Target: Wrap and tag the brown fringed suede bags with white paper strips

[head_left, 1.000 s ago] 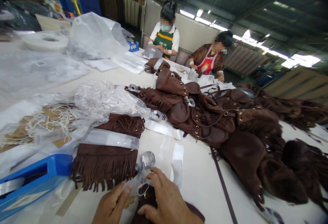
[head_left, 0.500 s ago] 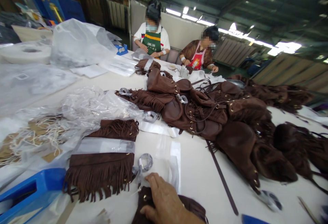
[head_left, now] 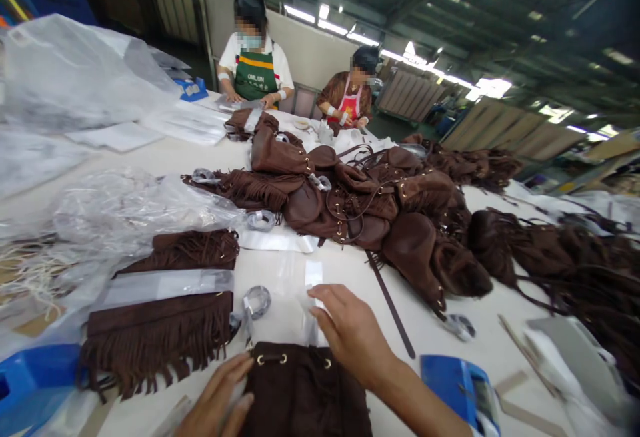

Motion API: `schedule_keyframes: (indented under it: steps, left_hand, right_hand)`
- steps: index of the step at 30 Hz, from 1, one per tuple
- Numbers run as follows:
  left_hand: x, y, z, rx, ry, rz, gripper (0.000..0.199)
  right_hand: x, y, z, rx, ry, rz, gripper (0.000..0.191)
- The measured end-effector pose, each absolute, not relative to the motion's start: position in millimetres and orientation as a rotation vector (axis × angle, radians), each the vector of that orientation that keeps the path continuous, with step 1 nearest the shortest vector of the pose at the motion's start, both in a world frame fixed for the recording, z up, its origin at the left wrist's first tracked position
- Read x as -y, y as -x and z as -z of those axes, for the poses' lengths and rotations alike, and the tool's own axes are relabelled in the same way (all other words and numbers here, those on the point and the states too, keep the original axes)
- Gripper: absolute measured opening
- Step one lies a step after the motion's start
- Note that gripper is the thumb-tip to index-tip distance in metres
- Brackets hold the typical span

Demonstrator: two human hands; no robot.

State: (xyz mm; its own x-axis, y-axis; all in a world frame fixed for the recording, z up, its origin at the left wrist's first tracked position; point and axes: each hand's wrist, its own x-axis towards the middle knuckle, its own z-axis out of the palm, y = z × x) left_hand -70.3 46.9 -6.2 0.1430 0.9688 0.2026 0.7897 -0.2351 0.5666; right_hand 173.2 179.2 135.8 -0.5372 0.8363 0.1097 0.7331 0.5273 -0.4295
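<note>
A dark brown bag (head_left: 305, 397) with gold eyelets and a threaded lace lies at the bottom centre. My left hand (head_left: 220, 393) rests against its left edge, fingers stretched out and apart. Beyond the bag's top edge, my right hand (head_left: 350, 330) has its bent thumb and forefinger close together on a clear plastic strip (head_left: 314, 271) with a whitish end. The fingers partly cover that strip. A wrapped coil of strap (head_left: 257, 302) lies between the hands. To the left sits a fringed brown bag (head_left: 160, 333) with a clear band (head_left: 165, 287) across it.
Brown bags (head_left: 345, 200) are heaped across the middle. Clear plastic bags (head_left: 125, 203) lie left. Blue dispensers stand at lower left (head_left: 43, 373) and lower right (head_left: 445, 387). A dark strap (head_left: 393, 303) lies right of my hand. Two people (head_left: 256, 73) (head_left: 350, 93) work across the table.
My right hand has moved from the bag up to the plastic strip. My left hand has come into view at the bag's left edge. The view has turned to the right.
</note>
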Motion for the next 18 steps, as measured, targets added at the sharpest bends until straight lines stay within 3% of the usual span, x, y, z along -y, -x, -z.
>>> schedule_keyframes:
  steps: [4,9,13,18]
  left_hand:
    - [-59.1,78.3,-1.9,-1.836,-1.933,-0.925,0.029]
    - [-84.2,51.0,-5.4,-1.715,-2.212,-0.665,0.041]
    - [-97.5,36.0,-20.7,-1.665,-2.237,-0.472,0.043]
    - [-101.8,32.4,-37.1,-1.612,-2.228,-0.464,0.03]
  right_hand:
    - [-170.3,-208.8,-121.4,2.372,1.593,-0.687,0.029]
    - [-158.3,-221.4,-76.8,2.538,1.682,-1.133,0.063]
    - [-156.3,-216.8,-69.8,2.649,1.598,-1.063,0.045]
    - [-144.9,-233.9,-95.1,2.494,1.422,-1.162,0.03]
